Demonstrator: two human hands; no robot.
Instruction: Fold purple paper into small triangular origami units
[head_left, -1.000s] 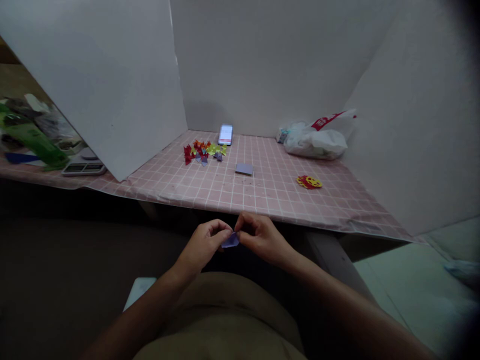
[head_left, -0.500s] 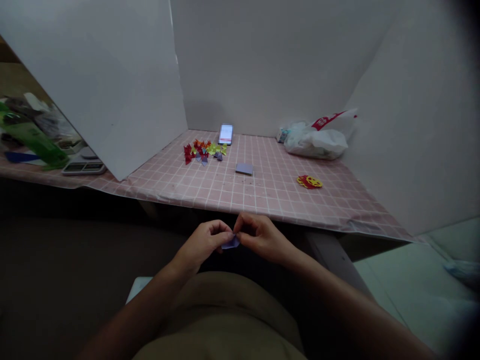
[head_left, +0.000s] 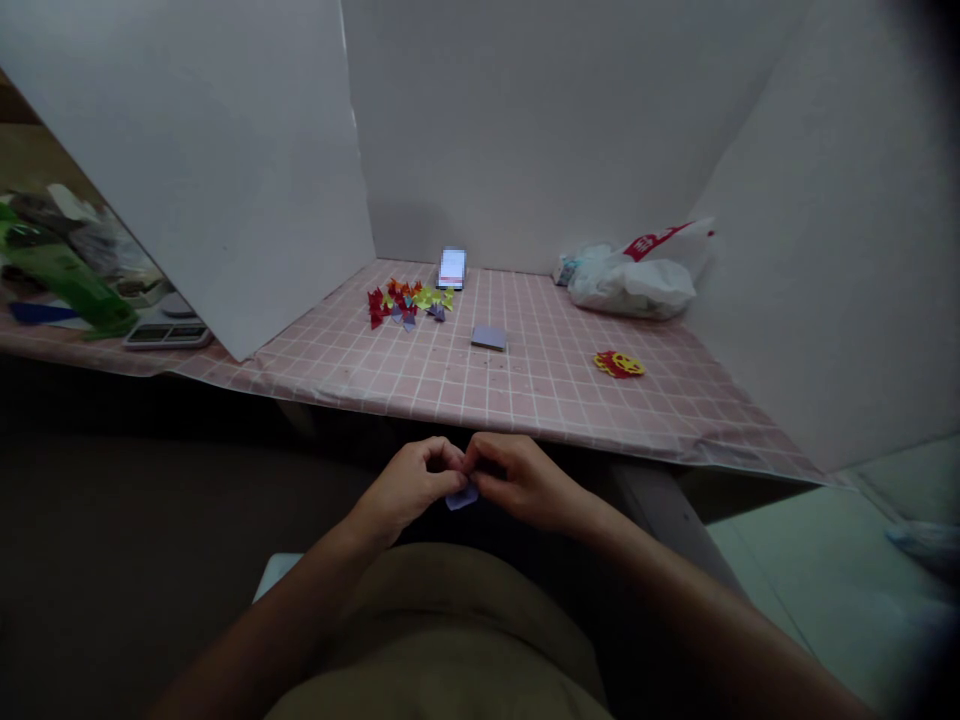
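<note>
the paper is pale purple. the square stack is greyish purple. the tablecloth is pink with a white grid. the folded pieces are red, orange, yellow and purple.

Left forearm and right forearm bare, angled inward from either side of the torso, left hand and right hand meeting in front, thumbs and forefingers pinched, knuckles bent, fingertips drawn close together.

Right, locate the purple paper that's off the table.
At lower middle in the head view, the purple paper is at the fingertips of the left hand and right hand, just short of the pink table.
</note>
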